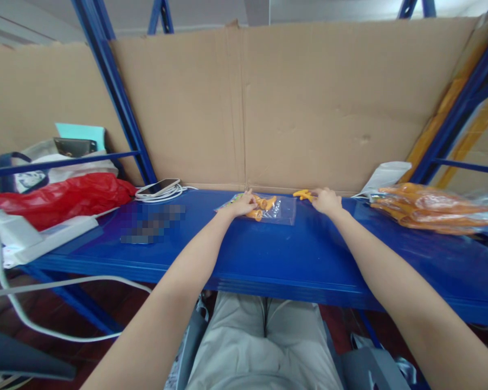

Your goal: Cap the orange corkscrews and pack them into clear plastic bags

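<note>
My left hand (244,203) is closed on the left end of a clear plastic bag (287,211) lying on the blue shelf. Orange plastic pieces (264,203) show inside the bag, and a coloured label peeks out beside my fingers. To the right of the bag, my right hand (327,201) pinches one end of a loose yellow-orange plastic piece (302,194) close to the cardboard wall. The exact shape of that piece is too small to make out.
At the right lie clear bags of orange pieces (427,208). A phone (160,187) with a coiled white cable sits at the back left, near a red plastic bag (77,197) and a white power strip (57,241). Cardboard (309,108) closes off the shelf's back.
</note>
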Available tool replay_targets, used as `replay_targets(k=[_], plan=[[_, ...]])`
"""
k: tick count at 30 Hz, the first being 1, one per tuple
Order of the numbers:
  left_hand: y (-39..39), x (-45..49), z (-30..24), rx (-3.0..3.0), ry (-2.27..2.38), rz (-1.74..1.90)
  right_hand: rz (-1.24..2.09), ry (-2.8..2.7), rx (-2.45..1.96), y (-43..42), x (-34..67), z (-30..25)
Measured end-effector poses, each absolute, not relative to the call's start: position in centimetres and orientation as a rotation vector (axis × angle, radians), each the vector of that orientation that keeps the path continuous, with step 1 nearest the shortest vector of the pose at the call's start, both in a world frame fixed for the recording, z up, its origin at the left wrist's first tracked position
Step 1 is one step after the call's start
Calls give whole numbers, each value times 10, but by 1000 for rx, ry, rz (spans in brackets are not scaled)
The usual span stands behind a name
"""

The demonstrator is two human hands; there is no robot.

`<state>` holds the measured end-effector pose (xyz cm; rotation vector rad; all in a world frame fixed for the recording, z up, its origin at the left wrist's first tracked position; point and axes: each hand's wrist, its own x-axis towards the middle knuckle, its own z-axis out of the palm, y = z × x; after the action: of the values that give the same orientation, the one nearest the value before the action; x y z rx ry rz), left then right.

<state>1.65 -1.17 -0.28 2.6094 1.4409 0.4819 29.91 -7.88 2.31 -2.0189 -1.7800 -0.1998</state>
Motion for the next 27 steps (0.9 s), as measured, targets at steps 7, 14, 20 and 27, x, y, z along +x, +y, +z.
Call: replay_targets(k=[7, 14, 20, 27], plan=[[5, 4, -9, 2527, 1586, 537, -198, -2049, -2048, -69, 298, 12], [4, -10, -8, 2518, 1609, 556, 353, -2067, -1677, -63, 284, 12], [-1, -10, -7, 2510, 1621, 594, -295, -2369, -1799, -75, 280, 7], [-9, -7, -2, 2526, 1628, 576, -390, -2304, -1972, -80, 283, 26]])
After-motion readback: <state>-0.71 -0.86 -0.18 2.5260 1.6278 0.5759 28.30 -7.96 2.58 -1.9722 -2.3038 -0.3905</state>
